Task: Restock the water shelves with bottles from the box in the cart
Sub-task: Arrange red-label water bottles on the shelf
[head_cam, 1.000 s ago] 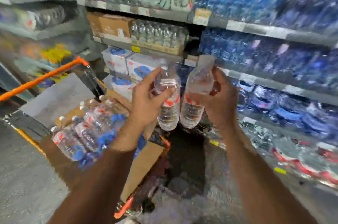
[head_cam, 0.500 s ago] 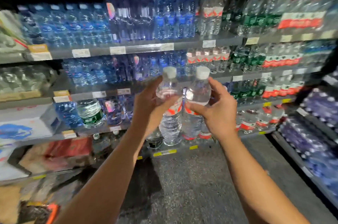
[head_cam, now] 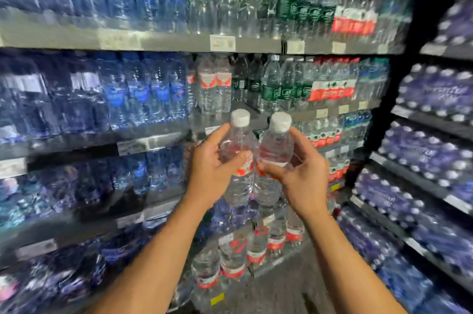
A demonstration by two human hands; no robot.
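Observation:
My left hand (head_cam: 211,172) grips a clear water bottle (head_cam: 239,185) with a white cap and a red-and-white label. My right hand (head_cam: 302,178) grips a second, matching bottle (head_cam: 275,149). Both bottles stand upright side by side, touching, in front of the water shelves (head_cam: 179,43). Bottles of the same brand stand on the middle shelf (head_cam: 215,85) just above the caps and on the bottom shelf (head_cam: 233,254) below my hands. The cart and its box are out of view.
Blue-labelled bottles (head_cam: 143,93) fill the shelves to the left, green and red-labelled ones (head_cam: 307,85) to the right. A side rack of purple shrink-wrapped packs (head_cam: 430,160) juts out at right. Grey floor (head_cam: 294,288) shows below.
The view has swung from the cart to the shelves and moved closer. Both hands have carried the two bottles up toward the middle shelf, still held the same way.

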